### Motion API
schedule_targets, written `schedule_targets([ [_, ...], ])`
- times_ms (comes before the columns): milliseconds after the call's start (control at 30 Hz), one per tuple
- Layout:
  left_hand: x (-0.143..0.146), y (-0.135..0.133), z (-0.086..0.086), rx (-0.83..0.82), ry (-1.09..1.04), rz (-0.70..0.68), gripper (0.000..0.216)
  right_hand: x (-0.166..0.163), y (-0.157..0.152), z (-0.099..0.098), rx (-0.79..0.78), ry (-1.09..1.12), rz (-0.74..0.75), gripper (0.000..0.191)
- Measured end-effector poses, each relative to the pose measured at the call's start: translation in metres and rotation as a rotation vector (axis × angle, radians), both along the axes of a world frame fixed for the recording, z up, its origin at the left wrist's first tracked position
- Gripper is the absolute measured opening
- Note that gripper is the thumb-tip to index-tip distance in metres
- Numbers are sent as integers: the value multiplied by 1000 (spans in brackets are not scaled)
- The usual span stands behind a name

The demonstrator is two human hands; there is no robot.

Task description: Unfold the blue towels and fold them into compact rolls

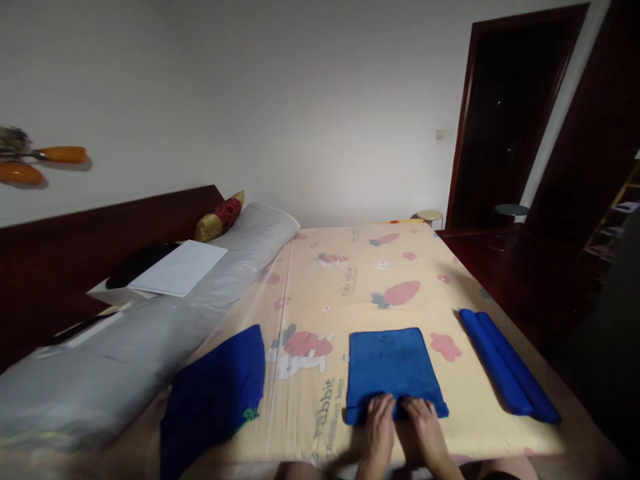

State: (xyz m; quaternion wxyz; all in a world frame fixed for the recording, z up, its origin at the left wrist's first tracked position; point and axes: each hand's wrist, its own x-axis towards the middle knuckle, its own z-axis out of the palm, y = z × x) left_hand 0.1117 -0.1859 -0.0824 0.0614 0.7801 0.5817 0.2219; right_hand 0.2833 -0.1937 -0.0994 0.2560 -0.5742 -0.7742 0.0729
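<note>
in the head view, the blue cloth point(387, 363) lies flat on the bed point(310, 293), close to the near edge and nearer the right edge than the headboard point(100, 240). its own near edge is turned up in a narrow fold. the left hand point(383, 423) and the right hand point(425, 423) rest side by side on the middle of that fold, fingers bent and held close together over it; thumbs are mostly hidden, so i cannot tell whether they pinch the cloth or merely press it. two blue rolls point(507, 363) lie touching, along the right edge toward the near right corner. a darker blue cloth point(217, 393) lies toward the near left corner, beside the grey bolster point(220, 267).

the blue cloth looks light, soft and limp, probably not slippery or fragile. its fold seems best held near both ends, since pressing only the middle could let the corners skew.
</note>
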Motion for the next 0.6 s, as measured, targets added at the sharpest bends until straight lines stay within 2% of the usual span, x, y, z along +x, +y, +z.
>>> schedule_targets([
  [33, 7, -4, -5, 38, 7, -93, 51, -8, -2, -1, 14, 6, 54, 41],
  [100, 4, -9, -11, 91, 41, -201, 51, -8, -5, -6, 23, -1, 64, 41],
  [167, -19, -10, -12, 102, 96, -191, 50, 10, -5, -13, 29, -23, 4, 41],
  [233, -50, -9, -10, 84, 157, -92, 49, 35, -4, -18, 28, -46, -109, 43],
  [300, -74, -7, -8, 81, 206, 66, 48, 52, -3, -21, 11, -67, -231, 43],
  [367, -79, -5, -7, 111, 221, 211, 48, 48, -3, -17, -16, -74, -293, 43],
  [433, -64, -4, -7, 130, 190, 230, 49, 24, -1, -8, -57, -52, -207, 44],
  [467, -52, -4, -7, 120, 163, 166, 50, 9, -1, -2, -86, -32, -113, 44],
  [533, -28, -4, -6, 62, 107, -55, 52, -20, 1, 8, -158, 2, 94, 45],
  [600, -16, -2, -4, -4, 77, -196, 52, -33, 4, 12, -206, 11, 185, 47],
])
